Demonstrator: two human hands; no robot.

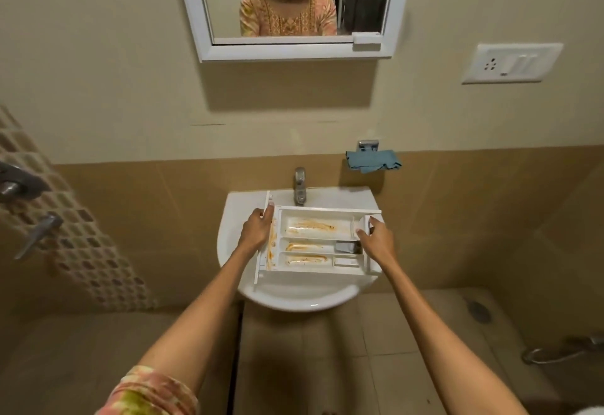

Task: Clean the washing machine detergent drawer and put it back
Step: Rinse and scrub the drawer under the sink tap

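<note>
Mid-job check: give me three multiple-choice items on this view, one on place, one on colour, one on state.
1. Where is the detergent drawer?
A. on the floor
B. held over the washbasin
C. inside a cupboard
2. What colour is the cloth right of the tap?
A. red
B. white
C. blue
3. How do the drawer's compartments look?
A. spotless
B. streaked with orange residue
C. brimful of foam
Answers: 1 B, the left hand and right hand grip its ends above the washbasin; 2 C, it hangs blue on the wall; 3 B, streaks line the compartments.
</note>
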